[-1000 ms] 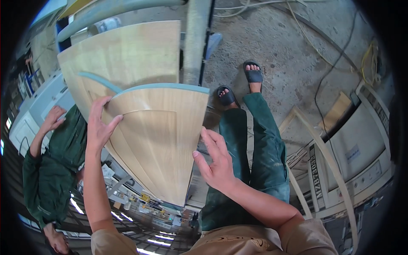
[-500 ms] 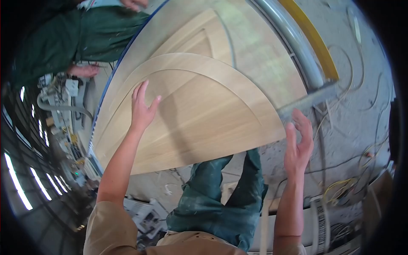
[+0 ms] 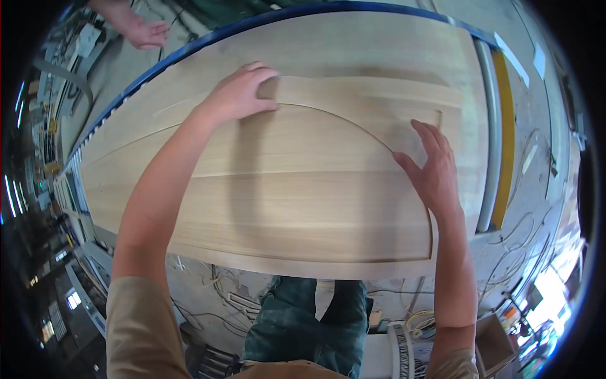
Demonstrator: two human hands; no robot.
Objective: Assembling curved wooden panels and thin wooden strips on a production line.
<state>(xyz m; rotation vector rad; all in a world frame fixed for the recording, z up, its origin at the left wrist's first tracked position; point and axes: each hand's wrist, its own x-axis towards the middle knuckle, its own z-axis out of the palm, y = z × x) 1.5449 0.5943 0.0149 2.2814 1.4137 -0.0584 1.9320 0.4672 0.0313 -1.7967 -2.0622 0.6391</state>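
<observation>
A large pale wooden panel (image 3: 303,202) lies flat before me, with a thin curved groove line arching across it. My left hand (image 3: 243,95) is over the far part of the arched border, thumb and fingers apart; whether the fingertips touch the wood I cannot tell. Above the panel's right part, my right hand (image 3: 435,167) has its fingers spread, close to the right end of the curve. Beneath the panel is a wide worktable (image 3: 379,41) with a pale, worn top. Neither hand holds anything that I can see.
A blue strip (image 3: 284,12) edges the table's far side. At its right end run a grey roller (image 3: 489,139) and a yellow bar (image 3: 504,139). A co-worker's hand (image 3: 146,31) shows at the far left. Cables (image 3: 514,252) lie on the floor to the right.
My view has turned, and the panel now lies more squarely in front of me. The right hand has come from beyond the panel's right edge to over it. My left hand is over the far border.
</observation>
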